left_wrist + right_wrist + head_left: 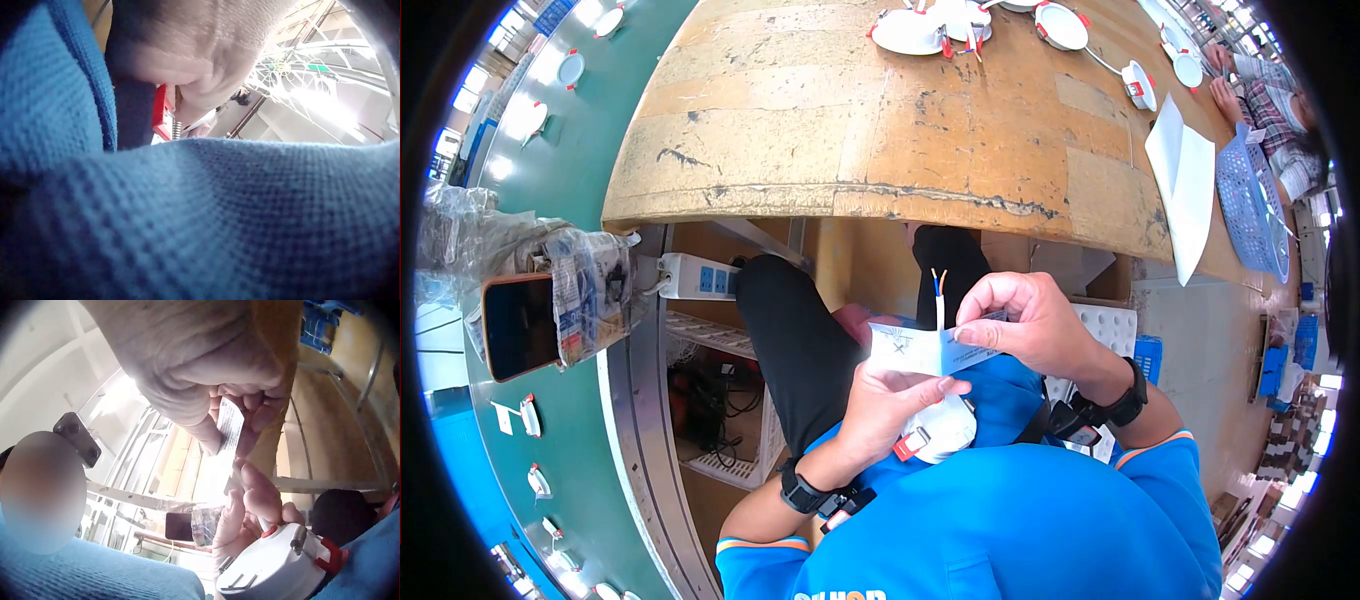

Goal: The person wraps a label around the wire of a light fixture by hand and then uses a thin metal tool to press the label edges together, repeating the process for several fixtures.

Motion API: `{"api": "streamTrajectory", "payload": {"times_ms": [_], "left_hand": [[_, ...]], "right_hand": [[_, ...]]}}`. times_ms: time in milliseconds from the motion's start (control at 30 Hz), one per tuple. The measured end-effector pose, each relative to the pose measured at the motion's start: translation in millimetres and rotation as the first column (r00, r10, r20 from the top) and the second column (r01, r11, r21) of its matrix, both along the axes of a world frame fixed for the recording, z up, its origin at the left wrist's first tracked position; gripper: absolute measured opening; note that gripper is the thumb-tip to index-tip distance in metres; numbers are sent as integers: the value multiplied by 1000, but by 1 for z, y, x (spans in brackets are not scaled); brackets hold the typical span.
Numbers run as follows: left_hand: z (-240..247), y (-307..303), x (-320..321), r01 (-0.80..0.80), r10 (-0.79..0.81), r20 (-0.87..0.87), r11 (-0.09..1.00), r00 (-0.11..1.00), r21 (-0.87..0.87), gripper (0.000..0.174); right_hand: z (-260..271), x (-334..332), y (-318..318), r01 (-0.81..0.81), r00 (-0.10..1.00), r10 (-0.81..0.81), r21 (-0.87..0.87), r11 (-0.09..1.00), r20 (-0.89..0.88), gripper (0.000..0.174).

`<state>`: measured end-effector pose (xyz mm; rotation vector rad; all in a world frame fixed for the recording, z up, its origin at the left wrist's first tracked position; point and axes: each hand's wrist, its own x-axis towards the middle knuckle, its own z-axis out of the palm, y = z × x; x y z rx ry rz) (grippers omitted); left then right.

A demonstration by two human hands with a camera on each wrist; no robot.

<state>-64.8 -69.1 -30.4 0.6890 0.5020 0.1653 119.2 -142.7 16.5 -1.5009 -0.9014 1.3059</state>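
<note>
Close to the lap, my left hand point(878, 412) pinches the cable of a round white downlight point(948, 432), thumb across it just above the lamp body. Red clips and metal springs show on the downlight point(275, 565) in the right wrist view. A printed white label point(900, 350) wraps around the white cable point(940, 312), whose blue and brown wire ends stick up above it. My right hand point(1035, 325) pinches the label's right end between thumb and fingers. In the left wrist view, sleeve fabric hides most of the left hand point(187, 44); a red clip point(162, 112) shows beside it.
Ahead is a worn brown table point(840, 130) with several downlights point(910, 32) at its far side. White paper point(1182, 190) and a blue basket point(1252, 205) lie at its right. A green conveyor point(550, 350) with lamps runs along the left, near a phone point(520, 325) and power strip point(700, 277).
</note>
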Motion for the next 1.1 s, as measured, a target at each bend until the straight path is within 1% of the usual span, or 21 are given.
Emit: {"api": "streamTrajectory", "payload": {"times_ms": [33, 133, 233, 333, 833, 1100], "left_hand": [[1, 0, 0, 13, -13, -10, 1000, 1000, 9, 30], [1, 0, 1, -36, 37, 16, 999, 999, -25, 30], [-1, -1, 0, -74, 78, 40, 993, 996, -96, 27], [-2, -1, 1, -87, 91, 32, 988, 995, -127, 25], [1, -2, 5, -118, 114, -50, 988, 992, -100, 23], [0, -3, 6, -125, 120, -53, 985, 991, -120, 23]], "right_hand": [[0, 0, 0, -1, 1000, 1, -1, 1000, 10, 11], [-4, 0, 0, 38, 999, -38, 22, 999, 21, 13], [-3, 0, 0, 38, 999, -38, 26, 999, 30, 12], [-3, 0, 0, 36, 999, -36, 17, 999, 38, 12], [-5, 1, 1, 31, 997, -33, 38, 999, 68, 12], [-5, 1, 1, 35, 997, -38, 46, 998, 72, 12]]}}
